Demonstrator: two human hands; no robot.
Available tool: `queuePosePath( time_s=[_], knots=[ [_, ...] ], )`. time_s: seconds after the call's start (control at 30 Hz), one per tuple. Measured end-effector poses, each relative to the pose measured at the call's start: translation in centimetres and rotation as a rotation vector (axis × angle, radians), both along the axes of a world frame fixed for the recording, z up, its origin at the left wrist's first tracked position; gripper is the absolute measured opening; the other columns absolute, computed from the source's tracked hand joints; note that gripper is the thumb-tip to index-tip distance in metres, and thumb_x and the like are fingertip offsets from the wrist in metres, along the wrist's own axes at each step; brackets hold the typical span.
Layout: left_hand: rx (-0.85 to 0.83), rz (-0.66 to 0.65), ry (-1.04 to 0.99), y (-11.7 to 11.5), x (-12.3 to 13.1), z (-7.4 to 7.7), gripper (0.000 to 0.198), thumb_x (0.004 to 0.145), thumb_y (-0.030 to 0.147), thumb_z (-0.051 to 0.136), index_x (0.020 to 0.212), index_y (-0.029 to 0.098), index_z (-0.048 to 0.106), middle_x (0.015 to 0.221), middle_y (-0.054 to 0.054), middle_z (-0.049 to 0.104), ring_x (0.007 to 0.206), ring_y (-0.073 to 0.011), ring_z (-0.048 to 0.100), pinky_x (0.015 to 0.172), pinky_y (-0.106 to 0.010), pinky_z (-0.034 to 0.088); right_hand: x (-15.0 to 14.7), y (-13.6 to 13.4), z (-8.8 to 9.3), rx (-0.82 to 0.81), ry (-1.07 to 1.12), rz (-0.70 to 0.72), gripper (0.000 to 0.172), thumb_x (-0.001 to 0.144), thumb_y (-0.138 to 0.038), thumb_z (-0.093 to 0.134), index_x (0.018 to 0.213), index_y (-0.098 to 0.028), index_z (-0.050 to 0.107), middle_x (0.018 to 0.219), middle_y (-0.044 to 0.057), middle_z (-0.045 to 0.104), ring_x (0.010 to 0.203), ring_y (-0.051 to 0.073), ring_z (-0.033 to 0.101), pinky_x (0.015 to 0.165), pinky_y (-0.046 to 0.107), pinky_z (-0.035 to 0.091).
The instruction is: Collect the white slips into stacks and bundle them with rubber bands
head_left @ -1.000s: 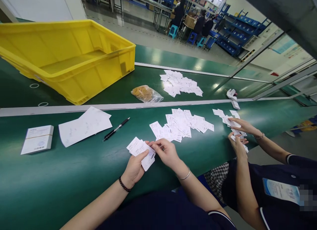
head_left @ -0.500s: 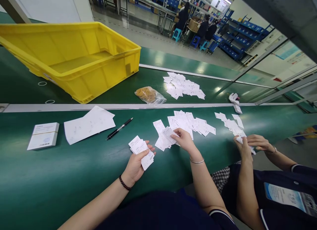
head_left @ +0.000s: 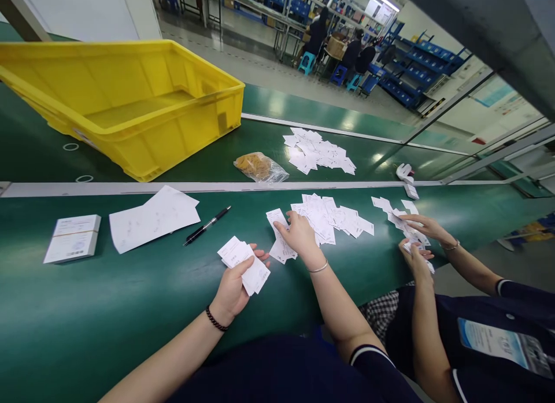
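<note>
My left hand holds a small fanned stack of printed white cards, with the thumb on top and the fingers beneath. My right hand reaches over the loose cards at the near left of a scattered card pile. Its thumb and fingers are apart, the fingertips at the cards, and I see no card gripped in it. Part of the pile is hidden under this hand. To the left of my hands lie a black pen and printed white sheets.
A banded card stack lies at left. Beyond the white strip stand a yellow bin, a bag of rubber bands and another card pile. At right, a co-worker's hands handle cards on the same green table.
My right hand has left the card it held and moved left over the loose cards. The left hand's stack has shifted slightly. The co-worker's farther hand has moved up over their cards.
</note>
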State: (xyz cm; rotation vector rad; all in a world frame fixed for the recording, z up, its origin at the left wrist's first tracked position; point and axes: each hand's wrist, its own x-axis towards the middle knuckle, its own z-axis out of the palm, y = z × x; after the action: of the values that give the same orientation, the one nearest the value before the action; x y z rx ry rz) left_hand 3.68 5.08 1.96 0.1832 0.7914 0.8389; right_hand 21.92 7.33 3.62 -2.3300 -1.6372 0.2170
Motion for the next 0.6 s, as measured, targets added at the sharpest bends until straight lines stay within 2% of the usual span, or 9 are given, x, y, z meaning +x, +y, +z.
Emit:
queuePosePath(
  time_s=[0.07,0.13,0.23,0.3,0.37,0.5,0.6],
  knots=[
    [0.008,-0.012,0.008,0.0,-0.1,0.0,0.023,0.076,0.010,0.066,0.098,0.016,0.066,0.086,-0.006,0.072,0.084,-0.0223,0.070,0.082,-0.041,0.058,0.7,1.4,-0.5,-0.034,-0.091,0.003,0.055,0.079,-0.050,0.068,0.115,-0.012,0.055,0.107,0.018,0.063,0.104,0.031,0.056,0.081,0.038,0.045],
    [0.011,-0.020,0.014,0.0,-0.2,0.0,0.025,0.074,0.010,0.068,0.098,0.015,0.066,0.085,-0.006,0.072,0.083,-0.0220,0.069,0.080,-0.039,0.058,0.8,2.1,-1.1,-0.063,-0.074,-0.008,0.056,0.073,-0.048,0.073,0.112,-0.011,0.056,0.106,0.018,0.062,0.102,0.031,0.056,0.082,0.038,0.044],
    [0.007,-0.015,0.030,0.1,-0.2,-0.1,0.028,0.071,0.011,0.070,0.099,0.015,0.066,0.086,-0.006,0.072,0.083,-0.0220,0.069,0.079,-0.038,0.058,1.1,2.1,-1.7,-0.028,0.105,-0.038,0.042,0.072,-0.040,0.073,0.101,-0.014,0.058,0.100,0.014,0.062,0.096,0.028,0.057,0.080,0.036,0.045],
    [0.007,-0.015,0.036,0.2,-0.2,0.0,0.029,0.070,0.011,0.071,0.099,0.016,0.066,0.086,-0.005,0.071,0.082,-0.0218,0.069,0.079,-0.038,0.058,1.7,1.9,-1.7,0.011,0.257,-0.038,0.025,0.076,-0.035,0.066,0.093,-0.018,0.059,0.092,0.008,0.064,0.087,0.024,0.059,0.076,0.034,0.045],
    [0.006,-0.026,0.037,0.2,-0.2,0.2,0.029,0.070,0.012,0.072,0.098,0.016,0.066,0.085,-0.005,0.071,0.081,-0.0216,0.069,0.078,-0.038,0.057,2.7,1.6,-1.6,0.025,0.363,-0.038,0.016,0.080,-0.033,0.059,0.088,-0.019,0.058,0.083,0.004,0.065,0.077,0.021,0.061,0.071,0.032,0.046],
    [-0.012,-0.037,0.048,0.2,-0.2,0.5,0.027,0.070,0.009,0.070,0.095,0.017,0.066,0.084,-0.005,0.071,0.079,-0.0212,0.069,0.078,-0.037,0.057,4.3,0.5,-1.4,0.006,0.424,-0.090,0.023,0.085,-0.037,0.054,0.100,-0.019,0.056,0.081,0.003,0.068,0.070,0.019,0.064,0.063,0.030,0.048],
    [-0.015,-0.036,0.058,0.2,-0.2,0.4,0.027,0.070,0.008,0.069,0.096,0.017,0.066,0.085,-0.005,0.071,0.080,-0.0213,0.069,0.078,-0.037,0.057,4.5,-0.7,-1.7,0.000,0.381,-0.145,0.030,0.086,-0.035,0.053,0.111,-0.019,0.054,0.084,0.005,0.069,0.074,0.022,0.065,0.065,0.034,0.049]
  ],
)
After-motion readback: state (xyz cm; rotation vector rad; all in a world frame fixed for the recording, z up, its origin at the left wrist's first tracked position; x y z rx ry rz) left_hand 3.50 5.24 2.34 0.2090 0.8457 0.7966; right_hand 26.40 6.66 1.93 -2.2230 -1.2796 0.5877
